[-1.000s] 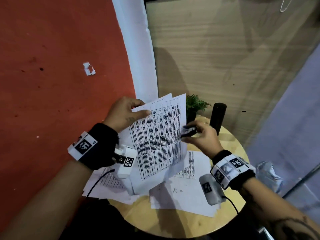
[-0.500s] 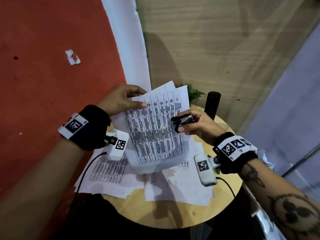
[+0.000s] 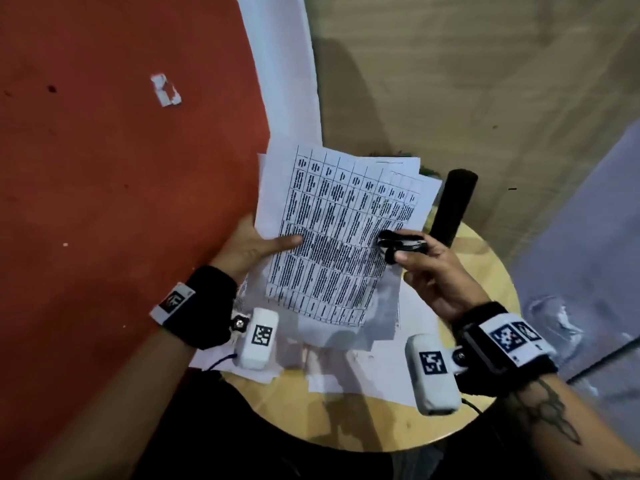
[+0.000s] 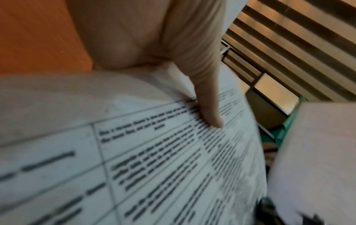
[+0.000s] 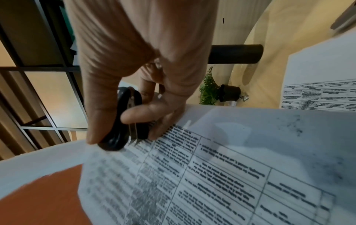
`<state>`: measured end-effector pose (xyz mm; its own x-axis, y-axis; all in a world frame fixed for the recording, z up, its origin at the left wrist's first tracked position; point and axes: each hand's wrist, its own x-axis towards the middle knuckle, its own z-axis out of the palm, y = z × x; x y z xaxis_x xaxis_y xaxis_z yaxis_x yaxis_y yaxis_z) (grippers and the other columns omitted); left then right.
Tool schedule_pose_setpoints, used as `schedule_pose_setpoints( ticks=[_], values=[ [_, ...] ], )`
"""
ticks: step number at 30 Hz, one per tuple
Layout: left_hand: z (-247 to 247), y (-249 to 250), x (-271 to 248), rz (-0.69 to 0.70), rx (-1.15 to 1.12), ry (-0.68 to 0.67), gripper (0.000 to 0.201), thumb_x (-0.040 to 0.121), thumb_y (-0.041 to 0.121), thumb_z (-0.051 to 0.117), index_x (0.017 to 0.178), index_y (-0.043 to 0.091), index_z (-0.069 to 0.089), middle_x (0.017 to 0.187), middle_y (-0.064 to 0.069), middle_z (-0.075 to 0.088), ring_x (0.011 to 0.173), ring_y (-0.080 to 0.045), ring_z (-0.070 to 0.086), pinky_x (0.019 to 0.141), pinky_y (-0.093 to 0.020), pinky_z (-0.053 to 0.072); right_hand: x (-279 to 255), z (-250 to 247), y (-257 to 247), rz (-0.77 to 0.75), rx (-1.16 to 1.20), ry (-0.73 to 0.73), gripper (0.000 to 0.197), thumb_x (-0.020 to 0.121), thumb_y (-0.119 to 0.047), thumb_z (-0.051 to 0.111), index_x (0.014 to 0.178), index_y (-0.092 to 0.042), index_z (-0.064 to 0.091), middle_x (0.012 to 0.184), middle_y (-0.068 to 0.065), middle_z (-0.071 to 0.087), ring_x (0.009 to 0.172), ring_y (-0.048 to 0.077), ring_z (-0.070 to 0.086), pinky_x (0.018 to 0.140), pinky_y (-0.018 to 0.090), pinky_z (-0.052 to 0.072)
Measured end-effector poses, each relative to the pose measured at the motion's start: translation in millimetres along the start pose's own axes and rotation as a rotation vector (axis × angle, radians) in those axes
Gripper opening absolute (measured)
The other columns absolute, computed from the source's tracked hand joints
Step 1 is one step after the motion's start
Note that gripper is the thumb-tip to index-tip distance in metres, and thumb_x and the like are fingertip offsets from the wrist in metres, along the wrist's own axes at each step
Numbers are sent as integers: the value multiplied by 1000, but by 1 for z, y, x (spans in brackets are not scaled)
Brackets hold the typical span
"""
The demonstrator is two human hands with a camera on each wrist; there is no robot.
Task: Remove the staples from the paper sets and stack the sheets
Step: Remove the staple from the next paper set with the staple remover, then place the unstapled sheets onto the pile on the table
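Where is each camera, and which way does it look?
Head: on the head, looking down at the round table, both hands and forearms.
Left wrist: looks along the left hand, thumb on the paper set.
Right wrist: looks along the right hand gripping the staple remover.
All views share the paper set.

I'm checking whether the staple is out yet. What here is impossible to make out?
- Staple: head view, too small; black staple remover in the right hand covers that edge of the printed paper set.
- Table text: blurred in every view.
- Left hand: fingers hidden behind the sheets; only the thumb shows.
- Loose white sheets on the round wooden table: partly covered.
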<state>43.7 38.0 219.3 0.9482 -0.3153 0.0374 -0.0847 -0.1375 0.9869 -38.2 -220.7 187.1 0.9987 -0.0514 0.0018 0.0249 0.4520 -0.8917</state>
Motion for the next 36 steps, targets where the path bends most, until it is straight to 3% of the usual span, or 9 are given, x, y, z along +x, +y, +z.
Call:
schedule_pose_setpoints(
  ticks=[3, 7, 10, 13, 17, 21, 26, 32, 36],
  values=[
    [-3, -6, 5, -20, -73, 26, 68, 45, 34, 89, 103, 15, 59, 85, 12, 74, 83, 2, 68, 72, -13, 52, 5, 2, 11, 21, -12, 55, 79, 31, -26, 92, 102, -12, 61, 87, -3, 73, 70, 5, 66, 49, 12, 44],
    [-29, -29, 23, -131, -44, 139, 48, 76, -6, 69, 120, 4, 53, 104, -1, 68, 91, -6, 66, 74, -14, 51, 14, -12, 40, 77, -124, 197, 24, 70, -9, 71, 91, -15, 60, 76, -7, 70, 69, 3, 65, 53, 14, 47],
    [-55, -51, 51, -265, 145, 146, 51, 76, -6, 70, 124, -3, 54, 121, -15, 61, 104, -22, 59, 83, -26, 48, 15, -40, 79, 246, -235, 273, 20, 78, -12, 70, 95, -9, 59, 81, 2, 69, 80, 15, 64, 64, 22, 51],
    [-76, -76, 75, -435, 281, 66, 43, 77, -7, 69, 118, 1, 57, 102, -14, 66, 101, -24, 58, 82, -31, 48, 14, -69, 113, 373, -358, 351, 35, 73, -8, 75, 102, 2, 59, 95, 12, 70, 91, 23, 64, 77, 28, 50],
    [-104, -135, 88, -650, 380, 74, 62, 67, 6, 83, 124, 2, 58, 124, -13, 61, 115, -31, 57, 104, -49, 42, 6, -103, 147, 524, -469, 382, 28, 68, 3, 76, 81, -8, 53, 91, 18, 62, 87, 26, 57, 72, 31, 45],
    [-146, -247, 120, -727, 528, 98, 114, 23, 38, 95, 125, 8, 56, 126, -13, 61, 115, -32, 55, 102, -52, 42, 1, -134, 169, 551, -538, 469, 14, 73, -7, 75, 65, -9, 64, 59, 4, 65, 64, 22, 52, 54, 24, 39],
    [-110, -206, 99, -749, 856, 258, 73, 70, 19, 83, 130, -3, 48, 131, -25, 52, 121, -38, 50, 100, -42, 42, -2, -147, 177, 590, -500, 490, 25, 63, -23, 80, 77, -10, 64, 78, 10, 67, 80, 24, 59, 81, 35, 45],
    [-111, -226, 111, -700, 952, 282, 78, 73, 24, 81, 134, -5, 42, 139, -26, 44, 128, -43, 42, 106, -50, 34, -5, -149, 175, 592, -461, 499, 16, 73, -18, 76, 78, -12, 62, 77, 8, 65, 79, 21, 55, 72, 29, 42],
    [-66, -215, 104, -698, 1177, 373, 68, 89, 29, 58, 145, 6, 26, 151, -21, 24, 138, -39, 20, 109, -59, 22, -6, -145, 172, 586, -461, 500, 15, 74, -13, 75, 77, -12, 60, 76, 6, 65, 76, 19, 56, 71, 27, 43]
  ],
)
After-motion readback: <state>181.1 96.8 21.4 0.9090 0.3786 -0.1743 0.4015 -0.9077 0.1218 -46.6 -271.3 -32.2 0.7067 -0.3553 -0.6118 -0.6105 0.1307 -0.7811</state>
